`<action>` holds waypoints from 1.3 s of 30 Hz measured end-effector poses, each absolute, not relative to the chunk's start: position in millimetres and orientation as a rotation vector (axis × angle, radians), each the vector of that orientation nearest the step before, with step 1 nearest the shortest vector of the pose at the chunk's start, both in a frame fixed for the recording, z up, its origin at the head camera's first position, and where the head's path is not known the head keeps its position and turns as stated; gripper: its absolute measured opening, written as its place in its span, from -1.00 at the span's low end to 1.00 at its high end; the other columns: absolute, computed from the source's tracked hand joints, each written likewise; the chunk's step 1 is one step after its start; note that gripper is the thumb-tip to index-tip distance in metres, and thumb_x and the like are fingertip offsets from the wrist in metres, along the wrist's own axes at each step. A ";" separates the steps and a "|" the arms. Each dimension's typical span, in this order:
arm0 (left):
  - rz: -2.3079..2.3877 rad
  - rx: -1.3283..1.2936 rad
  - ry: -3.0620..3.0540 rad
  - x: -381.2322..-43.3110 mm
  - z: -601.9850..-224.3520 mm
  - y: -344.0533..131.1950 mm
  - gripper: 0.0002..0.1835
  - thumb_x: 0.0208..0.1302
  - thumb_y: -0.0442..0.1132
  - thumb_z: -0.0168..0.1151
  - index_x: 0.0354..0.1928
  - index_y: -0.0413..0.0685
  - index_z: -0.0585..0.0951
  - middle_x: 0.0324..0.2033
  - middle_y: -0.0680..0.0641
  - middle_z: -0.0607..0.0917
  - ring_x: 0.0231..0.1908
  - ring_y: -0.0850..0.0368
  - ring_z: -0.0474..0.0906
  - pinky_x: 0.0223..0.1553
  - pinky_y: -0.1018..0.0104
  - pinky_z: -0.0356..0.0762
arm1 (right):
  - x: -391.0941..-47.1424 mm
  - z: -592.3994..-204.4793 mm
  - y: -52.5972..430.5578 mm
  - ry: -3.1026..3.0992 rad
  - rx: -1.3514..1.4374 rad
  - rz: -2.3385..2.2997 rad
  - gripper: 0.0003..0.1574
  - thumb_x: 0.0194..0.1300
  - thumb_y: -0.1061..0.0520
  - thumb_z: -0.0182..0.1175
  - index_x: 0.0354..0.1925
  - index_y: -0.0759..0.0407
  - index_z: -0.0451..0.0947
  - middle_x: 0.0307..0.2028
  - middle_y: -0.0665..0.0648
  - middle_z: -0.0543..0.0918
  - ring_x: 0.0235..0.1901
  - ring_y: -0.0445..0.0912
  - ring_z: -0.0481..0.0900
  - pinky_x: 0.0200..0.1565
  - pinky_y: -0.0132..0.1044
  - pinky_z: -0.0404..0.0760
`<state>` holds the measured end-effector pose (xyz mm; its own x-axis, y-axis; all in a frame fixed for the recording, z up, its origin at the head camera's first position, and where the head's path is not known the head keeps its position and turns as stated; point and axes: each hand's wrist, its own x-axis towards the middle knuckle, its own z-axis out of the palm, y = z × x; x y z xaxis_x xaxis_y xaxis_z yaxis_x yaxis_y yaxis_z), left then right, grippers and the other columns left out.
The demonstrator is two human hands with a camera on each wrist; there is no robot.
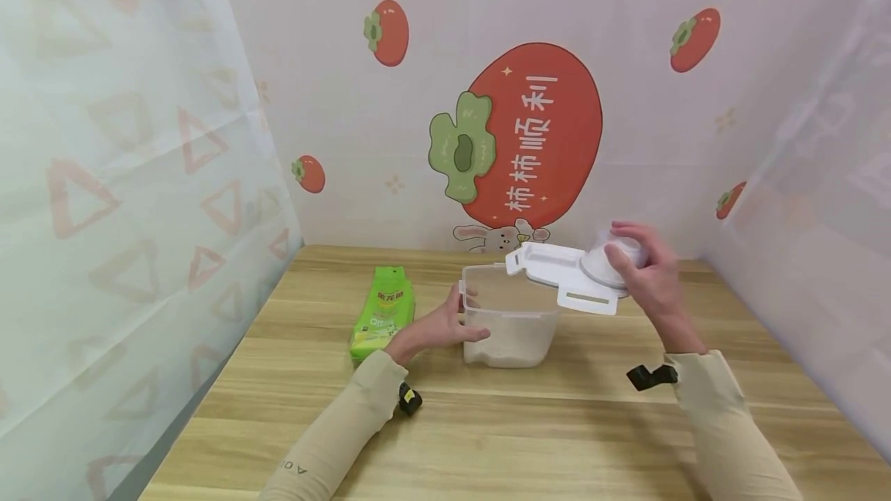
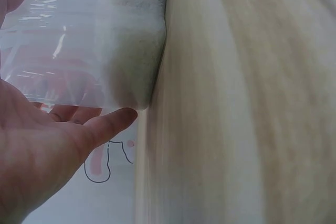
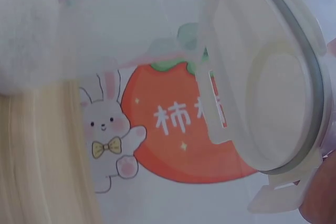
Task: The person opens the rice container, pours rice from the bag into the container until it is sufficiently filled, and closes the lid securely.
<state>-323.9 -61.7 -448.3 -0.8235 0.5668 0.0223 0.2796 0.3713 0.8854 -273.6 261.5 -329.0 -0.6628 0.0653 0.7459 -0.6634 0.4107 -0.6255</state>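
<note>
Across a wooden table (image 1: 550, 431), the left hand (image 1: 443, 325) grips a clear tub (image 1: 515, 323); the right hand (image 1: 653, 273) holds a white lid (image 1: 572, 275).

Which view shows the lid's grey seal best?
The right wrist view: it looks closely at the underside of the lid, where the seal curves along the edge, partly cut off. The head view mainly shows the lid's top, leaving the seal hard to make out. The left wrist view shows none of it.
</note>
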 end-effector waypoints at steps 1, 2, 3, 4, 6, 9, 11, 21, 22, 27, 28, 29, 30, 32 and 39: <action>1.437 0.755 2.347 -324.4 -448.8 -61.7 -0.14 0.15 0.00 0.41 0.30 0.00 0.05 0.20 -0.13 0.42 0.19 0.00 0.40 0.20 0.11 0.49 | -273.6 -329.1 258.5 -1.955 0.522 1.298 -0.66 0.17 0.41 0.23 -0.06 0.53 0.54 0.05 0.35 0.60 0.08 -0.30 0.51 -0.08 -0.63 0.46; 1.439 0.759 2.345 -324.5 -448.8 -61.7 -0.14 0.15 -0.01 0.41 0.30 0.00 0.05 0.19 -0.13 0.42 0.19 0.01 0.40 0.20 0.11 0.48 | -273.6 -329.2 255.5 -1.956 0.534 1.290 -0.66 0.16 0.41 0.24 -0.06 0.53 0.54 0.05 0.41 0.58 0.08 -0.30 0.51 -0.08 -0.63 0.47; 1.440 0.766 2.344 -324.9 -449.1 -61.7 -0.14 0.15 -0.01 0.41 0.30 -0.01 0.05 0.18 -0.13 0.43 0.19 0.01 0.40 0.20 0.11 0.48 | -273.5 -329.5 252.7 -1.960 0.539 1.282 -0.67 0.16 0.42 0.24 -0.06 0.52 0.55 0.04 0.45 0.56 0.08 -0.30 0.51 -0.08 -0.64 0.47; 1.439 0.773 2.346 -325.5 -449.7 -61.7 -0.15 0.14 -0.01 0.41 0.29 -0.01 0.05 0.18 -0.13 0.43 0.18 0.01 0.40 0.19 0.12 0.48 | -273.5 -329.7 249.9 -1.963 0.544 1.285 -0.67 0.16 0.42 0.24 -0.06 0.52 0.55 0.04 0.48 0.55 0.09 -0.31 0.50 -0.08 -0.64 0.47; 1.443 0.784 2.341 -326.1 -449.9 -61.7 -0.15 0.14 -0.02 0.41 0.28 -0.01 0.05 0.16 -0.13 0.43 0.16 0.02 0.41 0.18 0.12 0.48 | -273.6 -330.4 244.6 -1.971 0.558 1.282 -0.67 0.16 0.43 0.24 -0.06 0.52 0.55 0.05 0.51 0.53 0.09 -0.32 0.50 -0.07 -0.65 0.47; 1.451 0.782 2.333 -326.0 -449.9 -62.1 -0.15 0.14 -0.04 0.41 0.28 0.00 0.05 0.14 -0.12 0.44 0.14 0.04 0.42 0.15 0.13 0.49 | -275.1 -332.1 237.2 -1.963 0.590 1.287 -0.66 0.14 0.45 0.24 -0.07 0.52 0.55 0.04 0.53 0.54 0.09 -0.32 0.51 -0.05 -0.64 0.48; 1.454 0.784 2.328 -325.8 -449.5 -62.0 -0.16 0.14 -0.04 0.41 0.27 0.00 0.05 0.14 -0.11 0.45 0.13 0.05 0.43 0.14 0.14 0.50 | -276.0 -333.1 232.9 -1.951 0.621 1.294 -0.66 0.12 0.47 0.25 -0.08 0.53 0.55 0.04 0.54 0.54 0.10 -0.32 0.51 -0.03 -0.64 0.48; 1.483 0.830 2.309 -325.7 -449.8 -62.7 -0.06 0.14 -0.06 0.43 0.34 0.12 -0.07 0.16 -0.09 0.44 0.17 0.02 0.42 0.14 0.16 0.52 | -275.9 -335.3 209.7 -1.950 0.676 1.314 -0.64 0.09 0.47 0.26 -0.08 0.51 0.56 0.04 0.49 0.56 0.11 -0.31 0.49 0.06 -0.62 0.47; 1.489 0.841 2.304 -326.0 -449.9 -62.6 -0.03 0.15 -0.07 0.43 0.36 0.16 -0.10 0.18 -0.08 0.42 0.19 0.02 0.40 0.15 0.15 0.51 | -275.4 -335.0 207.9 -1.955 0.683 1.308 -0.64 0.08 0.47 0.26 -0.08 0.51 0.56 0.05 0.48 0.56 0.11 -0.30 0.49 0.06 -0.62 0.48; 1.497 0.847 2.282 -325.5 -450.4 -62.6 0.01 0.16 -0.06 0.42 0.37 0.27 -0.16 0.22 -0.04 0.35 0.22 0.05 0.36 0.18 0.14 0.50 | -276.6 -336.1 202.0 -1.952 0.706 1.283 -0.62 0.06 0.47 0.27 -0.08 0.52 0.55 0.04 0.49 0.56 0.10 -0.30 0.49 0.04 -0.63 0.47; 1.498 0.848 2.280 -325.2 -450.3 -62.6 0.01 0.16 -0.06 0.42 0.37 0.29 -0.17 0.23 -0.04 0.34 0.22 0.05 0.36 0.18 0.13 0.50 | -276.9 -336.3 200.8 -1.952 0.708 1.279 -0.62 0.06 0.47 0.27 -0.08 0.52 0.55 0.04 0.49 0.56 0.09 -0.31 0.49 0.03 -0.63 0.47; 1.499 0.848 2.278 -325.1 -450.3 -62.6 0.02 0.16 -0.06 0.42 0.38 0.32 -0.18 0.23 -0.04 0.33 0.22 0.04 0.35 0.17 0.13 0.51 | -277.6 -336.4 199.6 -1.953 0.708 1.274 -0.62 0.06 0.47 0.28 -0.08 0.51 0.56 0.05 0.48 0.56 0.10 -0.31 0.49 0.04 -0.63 0.47; 1.501 0.855 2.279 -325.0 -450.1 -62.6 0.04 0.16 -0.06 0.42 0.39 0.35 -0.20 0.24 -0.03 0.31 0.22 0.03 0.35 0.17 0.13 0.51 | -278.2 -336.5 198.2 -1.953 0.710 1.269 -0.62 0.06 0.46 0.28 -0.08 0.51 0.56 0.05 0.47 0.57 0.10 -0.32 0.48 0.05 -0.62 0.47; 1.512 0.874 2.272 -324.9 -449.9 -62.4 0.06 0.16 -0.08 0.42 0.41 0.38 -0.22 0.27 -0.04 0.29 0.23 0.00 0.35 0.16 0.13 0.51 | -279.4 -336.8 195.7 -1.950 0.718 1.272 -0.62 0.05 0.47 0.28 -0.08 0.50 0.56 0.04 0.47 0.57 0.10 -0.31 0.48 0.07 -0.60 0.47; 1.522 0.953 2.264 -326.6 -451.6 -61.1 -0.09 0.16 -0.19 0.42 0.40 0.29 0.02 0.27 0.01 0.34 0.25 -0.07 0.38 0.17 0.11 0.50 | -281.8 -339.4 186.7 -1.950 0.766 1.229 -0.59 -0.01 0.47 0.32 -0.10 0.49 0.58 0.02 0.47 0.58 0.04 -0.21 0.50 0.03 -0.60 0.48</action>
<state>-326.6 -61.1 -451.6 -0.7544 0.6399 0.1463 0.3772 0.2401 0.8945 -281.8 186.7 -339.4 -0.5817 -0.1137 0.8054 -0.7757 0.3756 -0.5072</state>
